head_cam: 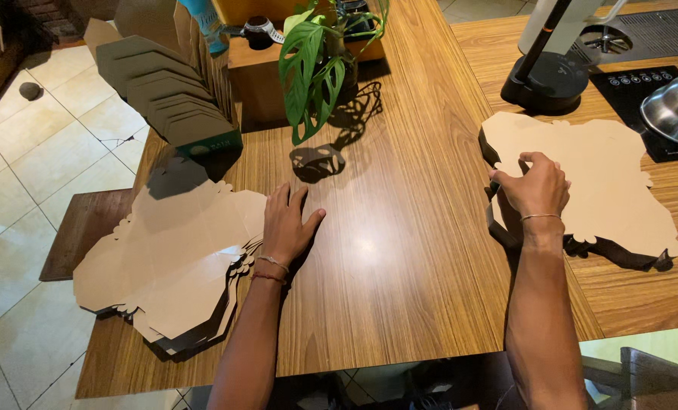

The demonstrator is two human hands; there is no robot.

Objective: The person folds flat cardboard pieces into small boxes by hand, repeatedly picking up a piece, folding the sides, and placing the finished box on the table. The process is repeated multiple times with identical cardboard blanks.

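Note:
My left hand (287,222) lies flat on the wooden table (399,228), fingers spread, its edge against a fanned stack of flat tan cardboard cut-outs (168,258) at the table's left. My right hand (535,186) rests on the left edge of a second stack of tan cardboard cut-outs (605,178) on the right, with fingers curled at the top sheet's edge. Whether it grips a sheet is unclear.
A row of folded dark-green cardboard boxes (164,91) leans at the back left. A potted leafy plant (316,61) stands beside a wooden box at the back centre. At the back right are a black-based appliance (544,80), a black control panel and a metal kettle (677,110). Tiled floor lies left.

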